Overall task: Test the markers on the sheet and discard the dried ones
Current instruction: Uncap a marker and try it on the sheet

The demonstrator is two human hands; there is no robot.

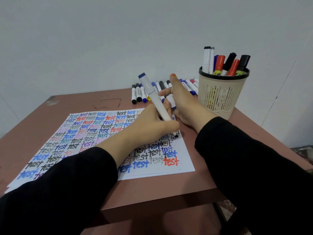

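The left hand (152,126) pinched a white marker (155,97) low on its barrel, fingers curled tight around it. The dark tip touched the sheet (94,133) near its right edge, and the blue back end tilted up and away past the sheet's far edge. The sheet lay flat on a brown table (152,189) and was almost wholly covered with rows of the word "test" in black, grey, blue, red and purple. A fat red "test" sat near its front right corner. The right hand (184,106) rested just off the sheet's far right corner, close beside the left hand. Its thumb stood straight up, with an orange stain on the tip, and its forefinger pointed out across the sheet's far edge. Its lower fingers curled on a short white stub (171,101) with a dark blue end; whether this was a cap could not be told. Beyond the sheet's far edge a row of markers (138,94) lay side by side against the wall (84,39), white barrels with black, blue, yellow and pink ends, partly hidden behind both hands. Past the sheet's far right corner stood a beige slotted basket (218,99) with a black rim. It held upright pens (220,62) capped in black, red and blue. Black sleeves (67,184) covered both forearms, and the left one lay across the sheet's front half.
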